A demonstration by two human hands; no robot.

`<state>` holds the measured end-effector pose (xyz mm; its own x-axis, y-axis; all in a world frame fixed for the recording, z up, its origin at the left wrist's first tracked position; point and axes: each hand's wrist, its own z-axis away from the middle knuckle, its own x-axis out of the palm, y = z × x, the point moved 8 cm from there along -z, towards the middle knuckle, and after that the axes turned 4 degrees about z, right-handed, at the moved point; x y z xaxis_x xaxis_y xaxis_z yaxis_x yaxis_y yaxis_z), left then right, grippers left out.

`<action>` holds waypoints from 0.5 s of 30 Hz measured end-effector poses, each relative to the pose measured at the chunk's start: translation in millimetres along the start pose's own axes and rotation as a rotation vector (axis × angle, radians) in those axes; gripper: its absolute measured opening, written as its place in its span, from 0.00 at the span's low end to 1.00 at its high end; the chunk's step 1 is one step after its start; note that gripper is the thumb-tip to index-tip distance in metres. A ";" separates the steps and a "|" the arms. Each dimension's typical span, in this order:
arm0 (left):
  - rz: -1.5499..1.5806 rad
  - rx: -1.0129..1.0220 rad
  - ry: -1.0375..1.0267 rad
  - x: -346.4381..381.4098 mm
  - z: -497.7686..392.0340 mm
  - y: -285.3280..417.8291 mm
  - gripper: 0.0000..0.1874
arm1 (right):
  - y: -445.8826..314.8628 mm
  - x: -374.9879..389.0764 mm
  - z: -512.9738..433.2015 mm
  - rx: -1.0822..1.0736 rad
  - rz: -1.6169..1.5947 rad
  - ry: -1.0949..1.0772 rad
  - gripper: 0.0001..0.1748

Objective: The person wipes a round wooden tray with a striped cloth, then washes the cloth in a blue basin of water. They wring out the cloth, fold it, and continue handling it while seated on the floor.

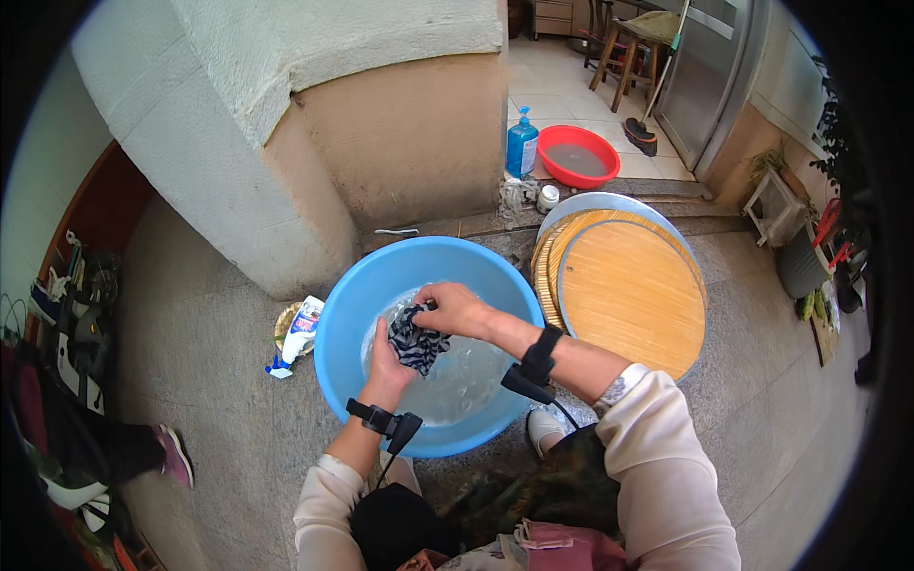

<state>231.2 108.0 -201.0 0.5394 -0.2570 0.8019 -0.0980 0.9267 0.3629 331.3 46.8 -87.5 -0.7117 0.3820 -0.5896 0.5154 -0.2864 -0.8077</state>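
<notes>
Over a large light-blue plastic basin [343,314], both hands have hold of a bunched dark-and-light patterned cloth [421,350]. My left hand [389,364] cups the cloth from its left and lower side, thumb pointing up. From above right, my right hand [453,310] pinches the upper part of the cloth between curled fingers and thumb. Cloudy, sudsy water [464,378] lies in the bottom of the basin. How far the cloth reaches into the water cannot be told.
A spray bottle [303,325] lies left of the basin. At its right are stacked round woven trays [635,292]. Behind stand a red basin [546,153] with murky water, a blue pump bottle [522,146], a white jar [548,198] and a broom [640,135]. Another person's shoe [175,457] is at left.
</notes>
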 end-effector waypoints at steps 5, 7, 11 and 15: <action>-0.095 -0.013 0.105 9.6 -1.7 4.3 0.26 | -9.7 0.3 20.9 -0.026 0.335 0.207 0.34; -0.084 0.003 -0.006 21.9 -12.7 7.9 0.26 | -21.1 11.6 27.0 -0.093 0.419 0.223 0.37; -0.079 -0.034 -0.090 25.2 -22.3 3.4 0.22 | -33.4 22.8 33.1 -0.268 0.360 0.352 0.31; -0.106 -0.024 -0.046 18.3 -26.6 -8.8 0.21 | -8.0 23.1 23.9 -0.208 0.231 0.361 0.23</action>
<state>264.2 102.4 -202.1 0.5071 -0.3655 0.7806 -0.0219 0.8999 0.4356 299.3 36.9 -94.6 -0.3745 0.6204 -0.6891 0.7516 -0.2321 -0.6175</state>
